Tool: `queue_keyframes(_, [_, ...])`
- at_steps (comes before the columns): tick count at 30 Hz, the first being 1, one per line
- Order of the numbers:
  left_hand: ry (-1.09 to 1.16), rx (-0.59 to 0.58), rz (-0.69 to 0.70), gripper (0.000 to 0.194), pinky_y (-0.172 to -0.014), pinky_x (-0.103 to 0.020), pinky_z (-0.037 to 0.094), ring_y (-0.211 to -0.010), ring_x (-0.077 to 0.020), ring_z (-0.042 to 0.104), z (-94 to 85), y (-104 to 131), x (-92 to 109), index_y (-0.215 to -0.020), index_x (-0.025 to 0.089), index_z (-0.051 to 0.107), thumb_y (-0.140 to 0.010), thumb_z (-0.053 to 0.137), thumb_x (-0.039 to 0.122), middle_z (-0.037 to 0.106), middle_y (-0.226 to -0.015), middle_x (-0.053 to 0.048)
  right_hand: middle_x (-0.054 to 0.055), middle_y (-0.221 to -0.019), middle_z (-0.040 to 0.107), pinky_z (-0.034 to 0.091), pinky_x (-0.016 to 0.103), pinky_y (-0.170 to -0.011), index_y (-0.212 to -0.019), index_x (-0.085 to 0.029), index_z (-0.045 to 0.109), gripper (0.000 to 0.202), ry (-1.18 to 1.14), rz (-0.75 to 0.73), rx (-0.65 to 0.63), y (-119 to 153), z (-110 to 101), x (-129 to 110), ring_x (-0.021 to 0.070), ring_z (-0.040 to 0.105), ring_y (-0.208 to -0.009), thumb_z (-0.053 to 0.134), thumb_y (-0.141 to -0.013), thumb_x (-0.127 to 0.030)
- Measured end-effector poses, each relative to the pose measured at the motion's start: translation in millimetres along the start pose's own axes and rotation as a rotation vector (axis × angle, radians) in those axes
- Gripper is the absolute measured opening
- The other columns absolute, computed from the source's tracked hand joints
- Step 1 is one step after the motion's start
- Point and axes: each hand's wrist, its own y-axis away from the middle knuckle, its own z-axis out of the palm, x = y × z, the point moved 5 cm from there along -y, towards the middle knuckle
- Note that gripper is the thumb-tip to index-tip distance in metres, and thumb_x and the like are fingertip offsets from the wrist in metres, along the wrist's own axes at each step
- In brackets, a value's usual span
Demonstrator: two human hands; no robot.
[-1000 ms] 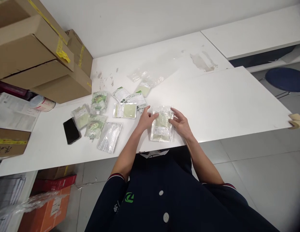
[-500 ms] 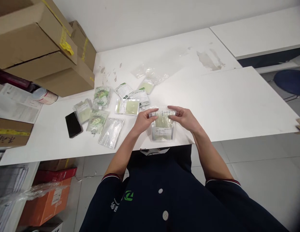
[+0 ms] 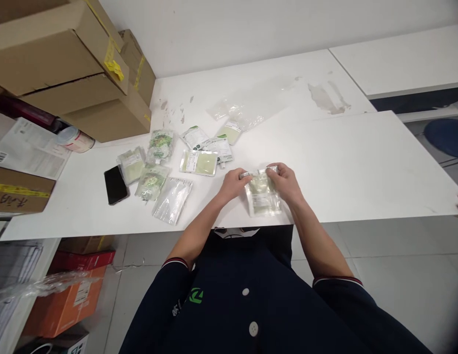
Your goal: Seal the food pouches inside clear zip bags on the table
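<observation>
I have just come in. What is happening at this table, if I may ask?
Someone's left hand and right hand hold a pale green pouch by its far end, close to the front edge of the table. More pouches lie to the left, with a clear bag and a phone. Loose clear plastic lies farther back.

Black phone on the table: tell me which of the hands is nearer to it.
Left. The left hand grips the pouch near its upper left corner, right of the phone; the right hand, near the upper right corner, is farther right.
</observation>
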Motion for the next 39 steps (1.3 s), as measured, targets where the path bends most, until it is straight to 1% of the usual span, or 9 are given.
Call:
queue_keyframes(5, [0.045,-0.095,0.093,0.051,-0.085,-0.031,0.05,-0.09,-0.0164,0.064,18.5,8.4,10.3,-0.138,0.022,0.051,-0.095,0.05,0.05,0.07,-0.104,-0.004,0.003,-0.077,0.061,0.046,0.031,-0.066,-0.091,-0.017,0.066,0.021,0.435,-0.066,0.263,-58.2,-93.0,-8.3,0.0154,0.053,-0.067,0.06,-0.077,-0.031])
queue_keyframes(8, [-0.308,0.137,0.163,0.043,-0.101,-0.04,0.045,-0.113,-0.0241,0.058,-16.8,17.9,7.0,-0.132,0.023,0.058,-0.097,0.05,0.045,0.064,-0.123,-0.01,0.008,-0.086,0.064,0.046,0.037,-0.077,-0.097,-0.015,0.068,0.024,0.591,-0.026,0.408,-95.5,-158.4,-11.1,0.0185,0.055,-0.076,0.06,-0.077,-0.026])
queue_keyframes(11, [-0.693,0.414,0.041,0.048,-0.11,-0.052,0.034,-0.132,-0.0356,0.04,-58.6,16.9,-11.6,-0.134,0.021,0.057,-0.091,0.059,0.042,0.05,-0.139,-0.016,0.016,-0.101,0.063,0.043,0.042,-0.087,-0.116,-0.014,0.064,0.038,0.852,0.034,0.463,-117.3,-185.8,-1.6,0.0244,0.056,-0.091,0.058,-0.081,-0.025])
queue_keyframes(15, [-0.877,0.436,-0.161,0.073,-0.105,-0.052,0.038,-0.13,-0.0402,0.04,-82.4,3.4,-38.1,-0.145,0.017,0.043,-0.084,0.067,0.049,0.04,-0.144,-0.021,0.025,-0.13,0.05,0.035,0.053,-0.093,-0.123,-0.014,0.062,0.04,1.1,0.075,0.5,-124.5,-175.3,9.9,0.0363,0.044,-0.119,0.051,-0.085,-0.023])
queue_keyframes(19, [-0.989,0.357,-0.119,0.058,-0.1,-0.046,0.041,-0.12,-0.0344,0.048,-75.1,-4.2,-40.9,-0.144,0.008,0.041,-0.094,0.053,0.035,0.05,-0.132,-0.023,0.025,-0.138,0.045,0.031,0.052,-0.094,-0.116,-0.013,0.066,0.034,1.152,0.011,0.649,-127.5,-148.0,-18.3,0.0374,0.037,-0.123,0.049,-0.087,-0.016])
queue_keyframes(24, [-1.152,0.26,-0.057,0.037,-0.096,-0.041,0.044,-0.115,-0.0307,0.054,-59.4,-3.6,-37.9,-0.117,0.002,0.059,-0.089,0.036,0.0,0.059,-0.117,-0.023,0.019,-0.122,0.058,0.039,0.043,-0.092,-0.123,-0.014,0.06,0.04,1.067,-0.282,0.324,-152.2,-33.6,-64.8,0.0308,0.049,-0.111,0.043,-0.098,-0.039])
queue_keyframes(30, [-1.092,0.297,-0.149,0.031,-0.081,-0.032,0.051,-0.103,-0.0246,0.061,-58.8,11.6,-47.7,-0.108,0.009,0.062,-0.094,0.035,0.005,0.065,-0.106,-0.016,0.028,-0.143,0.042,0.039,0.052,-0.097,-0.141,-0.008,0.043,0.064,0.976,-0.232,0.178,-191.1,78.6,-64.1,0.041,0.044,-0.124,0.058,-0.088,-0.041])
queue_keyframes(35, [-0.984,0.427,0.009,0.03,-0.094,-0.043,0.049,-0.113,-0.0308,0.056,-58.0,22.6,-45.8,-0.12,0.014,0.058,-0.096,0.05,0.03,0.056,-0.13,-0.02,0.025,-0.113,0.062,0.044,0.052,-0.095,-0.114,-0.009,0.062,0.033,0.838,-0.138,0.206,-202.6,50.3,-64.0,0.0354,0.058,-0.112,0.045,-0.089,-0.023])
queue_keyframes(39, [-0.94,0.428,-0.047,0.03,-0.092,-0.046,0.048,-0.108,-0.0318,0.057,-61.3,14.7,-45.1,-0.121,0.013,0.057,-0.093,0.048,0.019,0.057,-0.125,-0.021,0.008,-0.09,0.065,0.056,0.041,-0.079,-0.094,-0.021,0.056,0.018,0.134,-0.192,0.388,-182.1,-15.7,-81.4,0.0216,0.066,-0.088,0.045,-0.083,-0.031])
